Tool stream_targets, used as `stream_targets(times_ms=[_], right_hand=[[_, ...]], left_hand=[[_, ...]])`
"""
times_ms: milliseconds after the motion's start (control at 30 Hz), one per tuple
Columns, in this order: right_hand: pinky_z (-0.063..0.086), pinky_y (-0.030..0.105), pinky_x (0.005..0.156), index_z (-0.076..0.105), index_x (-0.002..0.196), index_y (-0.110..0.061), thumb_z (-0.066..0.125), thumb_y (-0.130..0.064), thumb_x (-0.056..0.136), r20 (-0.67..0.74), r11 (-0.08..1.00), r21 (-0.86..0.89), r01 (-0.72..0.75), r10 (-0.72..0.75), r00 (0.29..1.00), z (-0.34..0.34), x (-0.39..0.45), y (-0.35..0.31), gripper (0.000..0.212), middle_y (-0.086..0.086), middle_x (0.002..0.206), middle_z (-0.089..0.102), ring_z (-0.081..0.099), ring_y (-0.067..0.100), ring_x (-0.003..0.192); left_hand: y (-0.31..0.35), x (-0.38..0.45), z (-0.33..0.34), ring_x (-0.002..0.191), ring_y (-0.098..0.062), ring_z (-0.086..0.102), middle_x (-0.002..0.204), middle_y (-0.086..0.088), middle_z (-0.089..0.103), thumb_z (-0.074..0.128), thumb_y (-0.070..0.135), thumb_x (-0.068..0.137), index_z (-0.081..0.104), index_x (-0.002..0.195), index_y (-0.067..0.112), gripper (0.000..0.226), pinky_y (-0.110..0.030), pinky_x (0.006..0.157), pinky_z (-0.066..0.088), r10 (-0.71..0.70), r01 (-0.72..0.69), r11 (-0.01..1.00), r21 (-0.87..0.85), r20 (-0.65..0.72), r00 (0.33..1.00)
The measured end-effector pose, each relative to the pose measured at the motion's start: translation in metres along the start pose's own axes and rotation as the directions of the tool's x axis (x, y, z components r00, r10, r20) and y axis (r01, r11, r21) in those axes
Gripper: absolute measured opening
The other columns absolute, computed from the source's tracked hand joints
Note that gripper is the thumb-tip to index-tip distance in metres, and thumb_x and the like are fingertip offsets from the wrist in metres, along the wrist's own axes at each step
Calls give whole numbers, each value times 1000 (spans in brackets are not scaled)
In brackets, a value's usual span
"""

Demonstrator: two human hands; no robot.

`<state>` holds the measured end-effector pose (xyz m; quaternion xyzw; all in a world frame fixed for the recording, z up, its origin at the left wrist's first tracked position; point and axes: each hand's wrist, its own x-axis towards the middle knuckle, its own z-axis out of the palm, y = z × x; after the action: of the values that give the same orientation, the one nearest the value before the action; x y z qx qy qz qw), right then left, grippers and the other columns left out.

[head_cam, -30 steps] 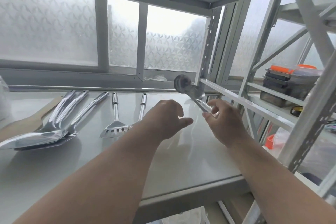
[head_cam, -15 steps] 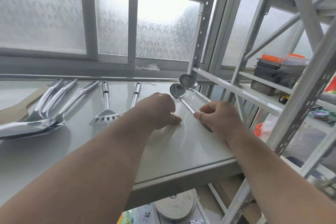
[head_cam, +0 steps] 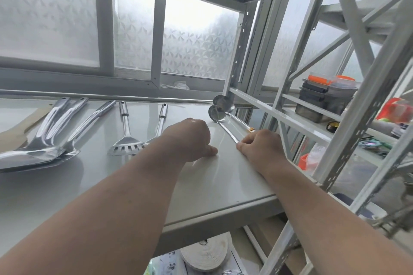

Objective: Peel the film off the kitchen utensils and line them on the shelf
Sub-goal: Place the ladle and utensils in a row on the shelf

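Two steel ladles lie at the right end of the white shelf (head_cam: 212, 194): a nearer ladle (head_cam: 216, 114) and a second ladle (head_cam: 223, 102) behind it, bowls toward the window. My right hand (head_cam: 260, 145) rests on the nearer ladle's handle, fingers curled over it. My left hand (head_cam: 190, 138) lies just left of it, fingers curled, thumb on the shelf, holding nothing. Further left lie a slotted turner (head_cam: 125, 143), another utensil handle (head_cam: 162, 118) partly behind my left arm, and several large spoons and spatulas (head_cam: 40, 149).
A frosted window runs behind the shelf. A wooden board (head_cam: 13, 136) lies under the left utensils. White rack uprights (head_cam: 366, 123) stand at right, with stacked plastic containers (head_cam: 324, 98) on a side shelf. A roll of tape (head_cam: 205, 252) sits below.
The ladle held up in my right hand has come down onto the shelf beside the other ladle. My left hand has lowered to the shelf surface.
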<state>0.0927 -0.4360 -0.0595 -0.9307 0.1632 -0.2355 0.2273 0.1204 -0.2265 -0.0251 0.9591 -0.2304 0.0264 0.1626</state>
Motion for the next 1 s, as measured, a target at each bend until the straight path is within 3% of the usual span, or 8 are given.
stream_targets(times_ms=[267,400,533,633,733,833,1000], right_hand=[[53,29,94,83,92,-19,74,-32,88,66,998,-66,-11,16,998,11,25,-17,17,6,97,77,66,24,106],[57,33,94,82,92,-18,76,-35,86,76,997,-81,-21,27,997,22,41,-25,19,8,99,76,69,27,101],[54,31,94,82,91,-20,72,-35,90,60,999,-35,10,-8,998,32,44,-23,18,8,99,76,68,26,101],[53,30,95,82,93,-17,65,-33,94,127,998,-46,49,-43,991,32,46,-26,23,8,100,75,64,26,106],[54,32,82,78,87,-11,57,-21,92,198,988,-131,86,-59,978,29,55,-35,23,10,91,72,64,30,96],[42,30,74,64,88,-14,51,-15,94,229,971,-212,107,-58,972,33,70,-46,14,10,92,57,52,29,88],[54,31,83,67,92,-14,52,-15,90,179,965,-245,92,-48,983,66,93,-46,15,9,98,65,59,30,94]], left_hand=[[-1,2,2,102,-22,66,117,-1,69,74,55,91,80,108,24,36,-41,95,59,-11,11,1000,-12,5,1000],[-2,4,2,103,-22,68,117,-1,69,74,55,91,79,107,25,35,-40,95,59,-20,21,1000,-18,9,1000],[-2,5,3,103,-20,66,118,0,67,74,55,92,78,109,25,35,-39,95,59,-18,18,1000,-15,9,1000],[0,6,2,98,-20,63,119,0,66,72,56,93,77,111,26,36,-38,93,58,-19,19,1000,7,7,1000],[2,5,2,100,-21,65,120,1,66,72,57,93,76,113,27,36,-35,91,57,-30,30,1000,10,5,1000],[0,5,3,101,-21,66,121,1,65,73,57,92,75,112,27,36,-36,92,57,-41,41,999,-1,4,999],[-2,8,6,105,-22,68,123,0,63,73,58,90,73,115,28,39,-39,96,57,-43,43,999,-17,-1,999]])
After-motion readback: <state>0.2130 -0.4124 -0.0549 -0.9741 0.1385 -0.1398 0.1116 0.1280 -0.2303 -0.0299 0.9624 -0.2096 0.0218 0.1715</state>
